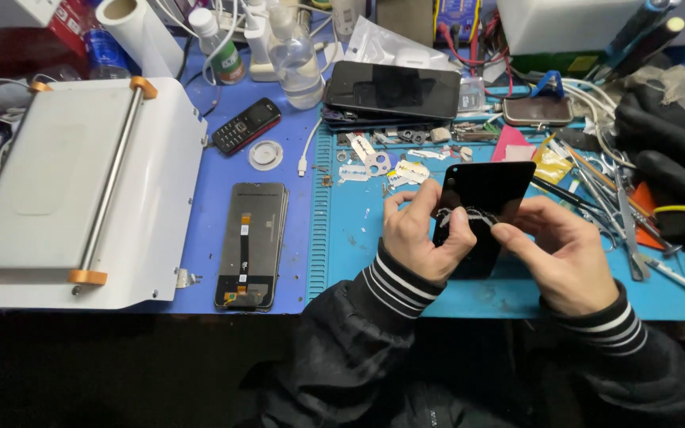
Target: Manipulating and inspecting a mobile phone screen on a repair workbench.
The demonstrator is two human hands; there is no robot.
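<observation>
My left hand (418,234) grips the lower left side of a black phone back panel (491,190), held tilted above the blue work mat (358,261). My right hand (556,250) pinches a thin whitish strip of adhesive at the panel's middle, thumb and forefinger together. Both sleeves are black with striped cuffs.
A detached phone screen (251,244) lies face down left of the mat. A white machine with a metal bar (81,190) fills the left. A small keypad phone (246,125), another black phone (394,89), bottles (295,59), tweezers and tools (620,206), and black gloves (667,150) crowd the back and right.
</observation>
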